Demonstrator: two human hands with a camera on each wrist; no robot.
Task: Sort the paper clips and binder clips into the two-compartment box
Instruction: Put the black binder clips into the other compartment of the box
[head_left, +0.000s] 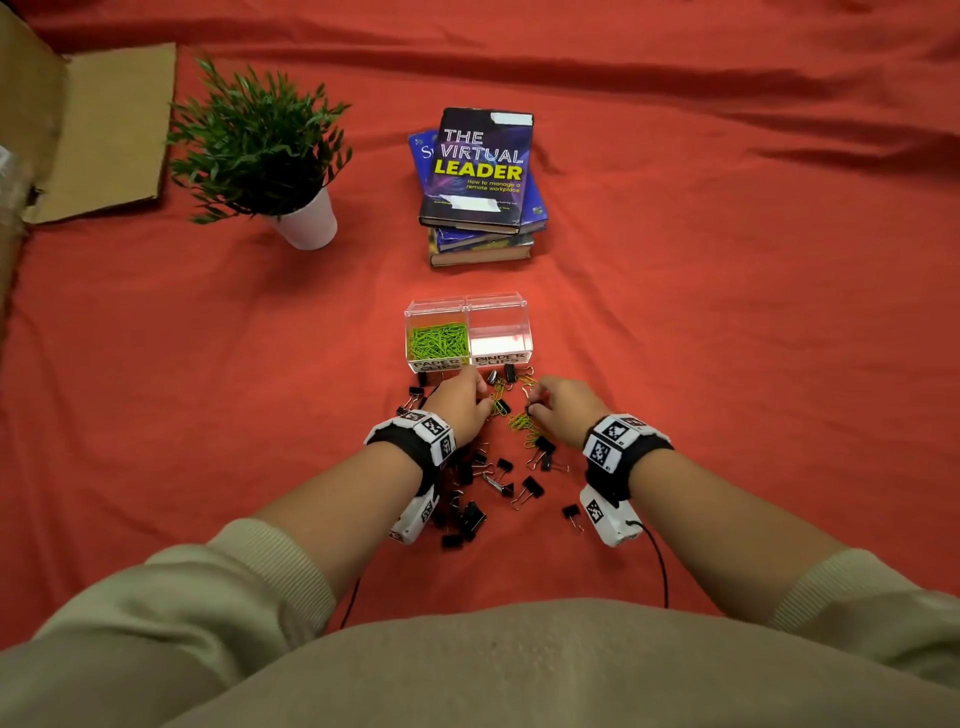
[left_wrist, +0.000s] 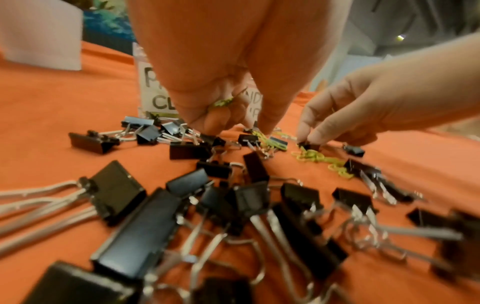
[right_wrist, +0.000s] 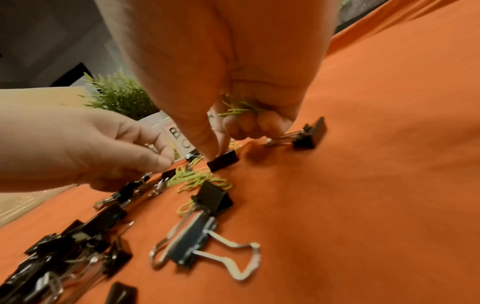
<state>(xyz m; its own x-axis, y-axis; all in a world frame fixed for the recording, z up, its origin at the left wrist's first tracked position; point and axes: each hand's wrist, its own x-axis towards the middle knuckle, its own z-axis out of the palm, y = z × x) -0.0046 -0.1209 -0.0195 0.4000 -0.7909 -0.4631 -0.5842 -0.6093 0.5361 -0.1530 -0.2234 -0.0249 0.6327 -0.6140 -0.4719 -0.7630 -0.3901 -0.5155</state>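
The clear two-compartment box (head_left: 501, 304) stands just beyond my hands. Its left half, labelled paper clips, holds green paper clips (head_left: 438, 340); the right half, labelled binder clips, looks bare. Black binder clips (head_left: 467, 514) (left_wrist: 155, 226) lie scattered on the cloth under and between my wrists. Loose green paper clips (head_left: 522, 423) (right_wrist: 200, 179) lie among them. My left hand (head_left: 485, 402) (left_wrist: 233, 125) holds a few green paper clips in its curled fingers, its fingertips down at the cloth. My right hand (head_left: 532, 408) (right_wrist: 221, 148) also holds green paper clips in its palm, while thumb and forefinger touch a small binder clip (right_wrist: 223, 162).
A potted plant (head_left: 270, 150) in a white pot stands at the far left. A stack of books (head_left: 480, 182) sits behind the box. Cardboard (head_left: 98, 135) lies at the left edge. Red cloth (head_left: 727, 364) covers the whole surface.
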